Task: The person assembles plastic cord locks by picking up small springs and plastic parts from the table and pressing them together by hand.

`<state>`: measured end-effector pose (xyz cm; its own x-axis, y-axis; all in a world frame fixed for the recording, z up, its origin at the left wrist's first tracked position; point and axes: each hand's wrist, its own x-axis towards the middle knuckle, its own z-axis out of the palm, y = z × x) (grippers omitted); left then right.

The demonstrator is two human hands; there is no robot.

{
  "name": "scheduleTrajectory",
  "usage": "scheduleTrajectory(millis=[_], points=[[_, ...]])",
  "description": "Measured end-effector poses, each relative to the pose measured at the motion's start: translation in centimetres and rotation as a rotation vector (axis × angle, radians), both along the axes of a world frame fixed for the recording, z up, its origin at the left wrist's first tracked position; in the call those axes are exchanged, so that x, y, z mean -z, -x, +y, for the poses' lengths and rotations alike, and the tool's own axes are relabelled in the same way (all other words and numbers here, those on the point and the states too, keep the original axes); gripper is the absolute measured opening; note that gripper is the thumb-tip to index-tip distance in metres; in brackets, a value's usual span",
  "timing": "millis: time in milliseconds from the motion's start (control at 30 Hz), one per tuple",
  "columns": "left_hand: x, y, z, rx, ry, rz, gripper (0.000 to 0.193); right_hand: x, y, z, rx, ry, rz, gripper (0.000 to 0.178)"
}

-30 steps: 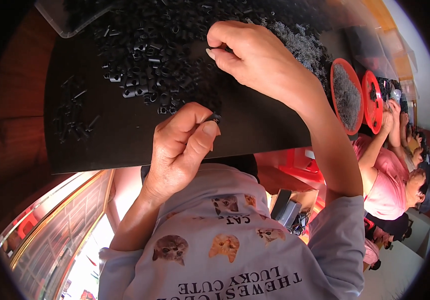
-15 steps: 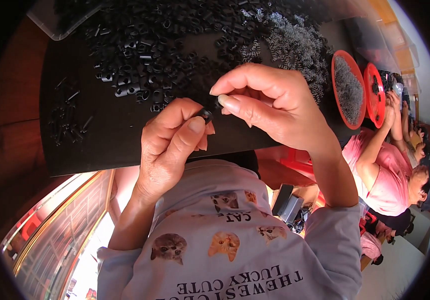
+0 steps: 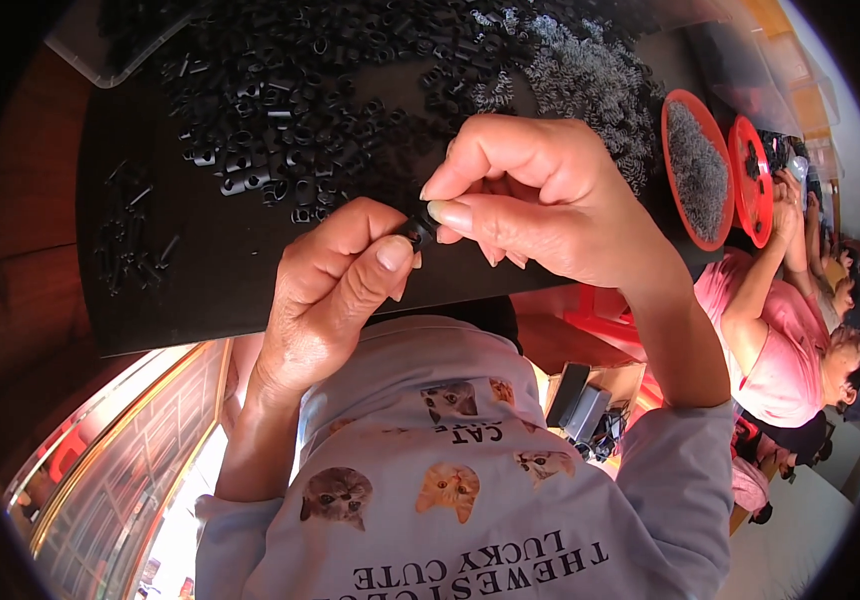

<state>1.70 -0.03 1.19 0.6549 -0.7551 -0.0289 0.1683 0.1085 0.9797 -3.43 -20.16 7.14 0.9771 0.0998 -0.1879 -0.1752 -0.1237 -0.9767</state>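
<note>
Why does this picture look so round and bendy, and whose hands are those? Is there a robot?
No robot here! A person is working with two bare hands. The camera sits on the person's head and looks down; its very wide fisheye lens bends straight edges. All the pictures come from that one camera.

The left hand pinches a small black part between thumb and finger. The right hand pinches at its other end. It's too small to tell whether there's a second piece.

On the dark table lie a big heap of black tube-shaped pieces, a pile of grey coiled springs and some thin black rods. At the right is a red bowl of small grey things.
</note>
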Motion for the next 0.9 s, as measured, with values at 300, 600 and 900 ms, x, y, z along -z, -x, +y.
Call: scheduleTrajectory(millis=[300,600,900], points=[[-0.1,-0.5,0.4,0.034,0.003,0.068,0.032,-0.6,-0.3,0.4,-0.02,0.021,-0.004,0.003],[0.0,-0.5,0.3,0.021,0.03,0.063,0.024,0.3,-0.2,1.0,-0.017,0.072,-0.124,0.007],[0.2,-0.5,0.2,-0.007,-0.024,0.091,0.03,1.1,-0.6,1.0,-0.053,0.125,-0.218,0.006]])
